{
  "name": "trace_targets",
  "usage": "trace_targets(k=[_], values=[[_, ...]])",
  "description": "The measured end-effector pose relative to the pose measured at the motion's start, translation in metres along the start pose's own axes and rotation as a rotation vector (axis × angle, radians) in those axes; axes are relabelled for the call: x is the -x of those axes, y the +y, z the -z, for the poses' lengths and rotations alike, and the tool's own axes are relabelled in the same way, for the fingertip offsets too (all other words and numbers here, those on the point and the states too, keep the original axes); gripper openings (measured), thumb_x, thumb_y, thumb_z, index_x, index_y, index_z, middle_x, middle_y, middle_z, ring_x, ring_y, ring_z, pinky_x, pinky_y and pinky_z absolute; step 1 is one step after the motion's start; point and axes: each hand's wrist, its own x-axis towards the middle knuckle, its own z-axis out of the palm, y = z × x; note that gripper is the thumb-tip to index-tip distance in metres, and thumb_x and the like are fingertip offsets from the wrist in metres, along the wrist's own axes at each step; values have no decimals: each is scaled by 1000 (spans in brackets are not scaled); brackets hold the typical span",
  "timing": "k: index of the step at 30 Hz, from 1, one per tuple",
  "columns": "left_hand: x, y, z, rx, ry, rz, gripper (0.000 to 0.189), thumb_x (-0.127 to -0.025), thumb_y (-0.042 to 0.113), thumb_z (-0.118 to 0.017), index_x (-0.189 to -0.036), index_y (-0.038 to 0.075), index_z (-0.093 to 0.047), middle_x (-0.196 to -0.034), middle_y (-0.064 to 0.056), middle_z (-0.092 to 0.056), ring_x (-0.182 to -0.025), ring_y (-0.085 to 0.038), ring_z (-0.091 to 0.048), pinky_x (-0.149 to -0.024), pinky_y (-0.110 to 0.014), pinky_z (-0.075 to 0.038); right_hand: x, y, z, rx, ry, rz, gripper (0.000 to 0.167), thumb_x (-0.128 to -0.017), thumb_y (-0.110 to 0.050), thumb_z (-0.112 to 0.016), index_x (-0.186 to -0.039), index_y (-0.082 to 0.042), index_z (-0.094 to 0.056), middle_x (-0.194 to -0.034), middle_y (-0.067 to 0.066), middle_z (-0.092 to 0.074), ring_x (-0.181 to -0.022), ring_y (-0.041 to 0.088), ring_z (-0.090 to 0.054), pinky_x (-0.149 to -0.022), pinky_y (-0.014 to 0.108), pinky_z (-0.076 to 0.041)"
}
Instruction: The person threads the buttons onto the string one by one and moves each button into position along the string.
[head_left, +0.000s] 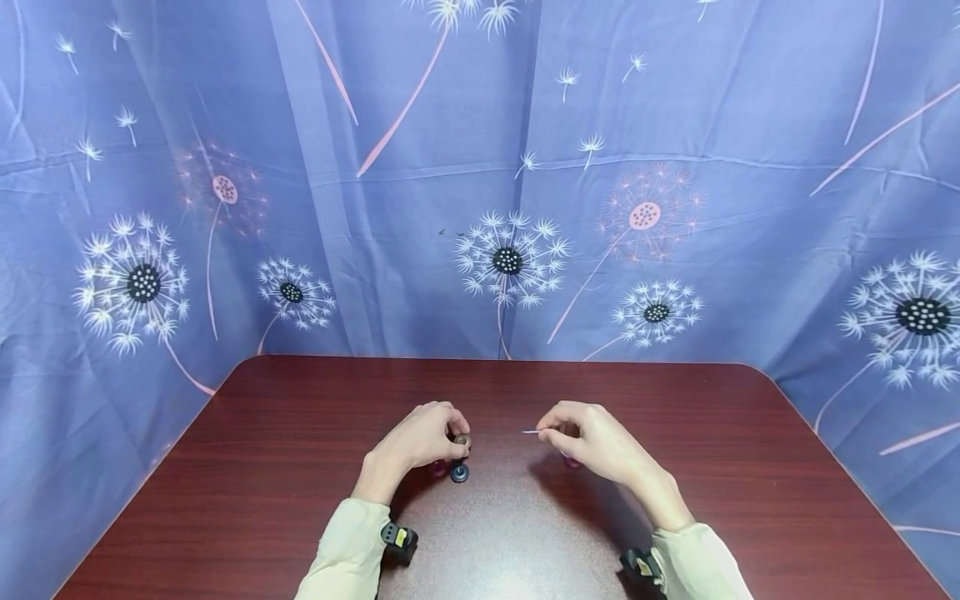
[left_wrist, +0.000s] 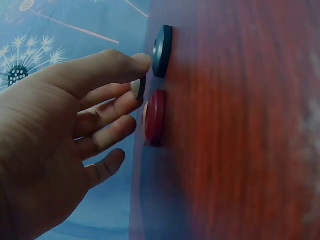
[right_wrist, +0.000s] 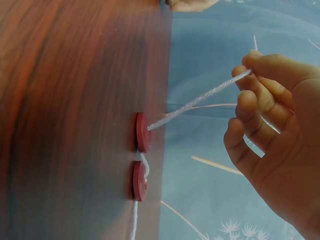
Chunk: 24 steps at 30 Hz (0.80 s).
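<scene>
My left hand (head_left: 422, 437) pinches a small brownish disc, likely a button (head_left: 462, 440), between thumb and fingertips. In the left wrist view its dark edge (left_wrist: 141, 88) shows at the thumb tip. Close by on the table lie a dark blue-green button (head_left: 459, 473) and a red button (left_wrist: 156, 118), which the hand partly covers in the head view. My right hand (head_left: 600, 440) pinches a white cord (right_wrist: 200, 100) near its end, with the tip (head_left: 529, 432) pointing left. From there the cord slants down through one red button (right_wrist: 143, 132) and on to a second red button (right_wrist: 140, 181).
Both hands work above a dark reddish-brown table (head_left: 300, 417). A blue curtain (head_left: 420, 275) with a dandelion print hangs behind it. Each sleeve cuff has a small black device on it, the left device (head_left: 400, 542) and the right device (head_left: 641, 568).
</scene>
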Motion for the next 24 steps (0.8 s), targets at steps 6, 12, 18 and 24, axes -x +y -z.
trace_targets(k=[6,12,18,24], values=[[-3,4,1,22,49,-67,23,-80,25,-78,-101,17,-74,-92,10,-63,-83,-8,-60,-78,-27,-49,1,-1,0,-1,0,-1,8,-94,-20,-68,-99,-24,-72,-76,-7,-66,-53,1,-54,-55,23,-49],[-4,13,1,49,95,-128,25,-81,25,-77,-106,18,-74,-96,11,-62,-86,-6,-59,-80,-26,-50,0,-1,0,2,0,5,7,-94,-20,-68,-99,-24,-72,-76,-5,-66,-52,1,-54,-55,23,-49],[-6,21,-1,105,125,-196,25,-82,22,-77,-106,18,-73,-99,11,-62,-85,-5,-59,-79,-25,-50,1,-1,-1,20,8,16,7,-94,-21,-68,-98,-25,-72,-76,-10,-64,-52,0,-54,-56,23,-48],[-6,26,-3,103,167,-262,26,-81,23,-78,-107,21,-72,-99,14,-62,-86,-5,-60,-78,-24,-50,-1,0,-2,24,12,31,8,-95,-21,-67,-100,-18,-73,-78,-6,-67,-54,0,-54,-58,22,-48]])
